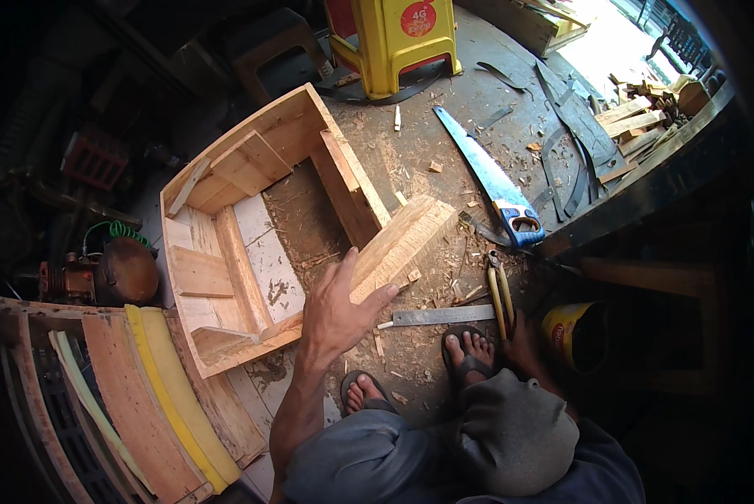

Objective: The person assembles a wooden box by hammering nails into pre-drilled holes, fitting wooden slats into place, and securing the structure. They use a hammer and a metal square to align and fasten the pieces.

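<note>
My left hand (335,307) grips the near end of a thick, pale wooden block (404,244), thumb on the near side and fingers on the far side. The block slants up to the right and overlaps the corner of an open wooden frame (251,227). Down by my right foot, my right hand (524,340) is in shadow beside the yellow handles of a pair of pincers (500,294). Whether its fingers close on a handle is too dark to make out. A flat metal ruler (444,316) lies between my feet and the block.
A blue-handled handsaw (482,168) lies on the floor among shavings and dark strips (566,118). Beyond stands a yellow stool (402,50). At right are a yellow bucket (572,332) and piled wood offcuts (646,113). Curved slatted wood (125,378) and a compressor (125,269) are at left.
</note>
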The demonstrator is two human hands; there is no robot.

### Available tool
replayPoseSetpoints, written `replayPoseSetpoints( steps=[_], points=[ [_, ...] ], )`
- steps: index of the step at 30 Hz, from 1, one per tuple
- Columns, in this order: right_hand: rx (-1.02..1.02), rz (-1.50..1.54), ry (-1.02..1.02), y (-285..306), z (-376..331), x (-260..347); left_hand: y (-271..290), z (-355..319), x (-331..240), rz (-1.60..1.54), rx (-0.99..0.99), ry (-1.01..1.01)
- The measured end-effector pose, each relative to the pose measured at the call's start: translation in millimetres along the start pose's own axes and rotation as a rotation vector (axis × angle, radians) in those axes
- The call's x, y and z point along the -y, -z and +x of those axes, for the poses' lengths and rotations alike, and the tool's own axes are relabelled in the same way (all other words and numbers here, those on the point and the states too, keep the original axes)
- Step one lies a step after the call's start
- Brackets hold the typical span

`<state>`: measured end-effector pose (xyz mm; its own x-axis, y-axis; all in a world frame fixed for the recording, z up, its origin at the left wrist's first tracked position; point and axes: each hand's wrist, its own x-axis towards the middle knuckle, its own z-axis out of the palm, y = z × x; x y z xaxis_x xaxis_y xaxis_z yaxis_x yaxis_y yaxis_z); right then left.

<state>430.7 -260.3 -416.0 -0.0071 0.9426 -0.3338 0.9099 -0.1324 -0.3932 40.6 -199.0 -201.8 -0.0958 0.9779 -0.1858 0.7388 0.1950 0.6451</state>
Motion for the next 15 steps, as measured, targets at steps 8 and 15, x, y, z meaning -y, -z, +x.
replayPoseSetpoints(
  steps=[8,15],
  points=[
    [0.121,0.13,-0.073,-9.4,12.4,-18.9,27.0,14.2,28.6,-1.146,0.18,0.161],
    [0.135,0.288,-0.093,-6.8,28.6,-23.0,26.4,9.3,31.6,-1.411,0.278,0.133]
  ],
)
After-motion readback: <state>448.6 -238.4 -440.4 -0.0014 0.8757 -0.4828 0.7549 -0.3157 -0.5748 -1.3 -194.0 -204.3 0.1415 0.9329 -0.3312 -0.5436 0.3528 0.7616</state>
